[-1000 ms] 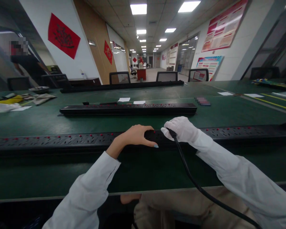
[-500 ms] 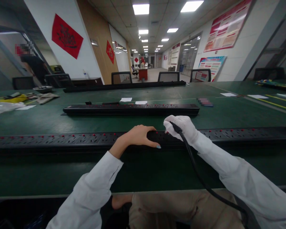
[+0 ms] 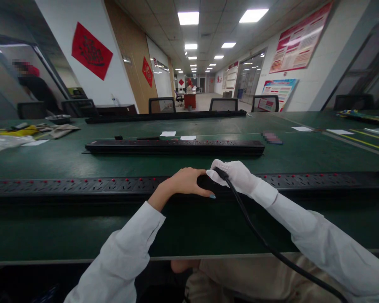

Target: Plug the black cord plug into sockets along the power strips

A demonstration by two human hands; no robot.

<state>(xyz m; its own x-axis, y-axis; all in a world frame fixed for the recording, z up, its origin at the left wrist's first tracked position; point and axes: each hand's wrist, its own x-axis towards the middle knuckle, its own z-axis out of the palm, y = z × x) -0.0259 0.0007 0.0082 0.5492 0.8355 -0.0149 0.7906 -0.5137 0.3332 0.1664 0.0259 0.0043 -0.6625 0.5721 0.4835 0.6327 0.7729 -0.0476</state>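
Observation:
A long black power strip (image 3: 91, 188) with a row of sockets and red dots lies across the near part of the table. My left hand (image 3: 186, 182), bare, grips it from above near the middle, thumb on the near side and fingers over the far side. In a white glove, my right hand (image 3: 232, 173) pinches a black plug (image 3: 221, 173) right over the strip, just beside my left fingers. The plug's prongs are hidden, so I cannot tell whether they sit in a socket. From the plug a black cable (image 3: 255, 232) runs down past the table's front edge.
A second power strip (image 3: 177, 147) lies farther back on the green table (image 3: 139, 166). Long black bars (image 3: 167, 117) rest near the far edge. Paper slips (image 3: 168, 134), a grey cloth (image 3: 63, 131) and a bowl (image 3: 58, 119) are around them. A person (image 3: 39, 90) stands at the far left.
My right hand has moved left and slightly down with the plug, closer to my left hand. My left hand keeps its grip on the strip.

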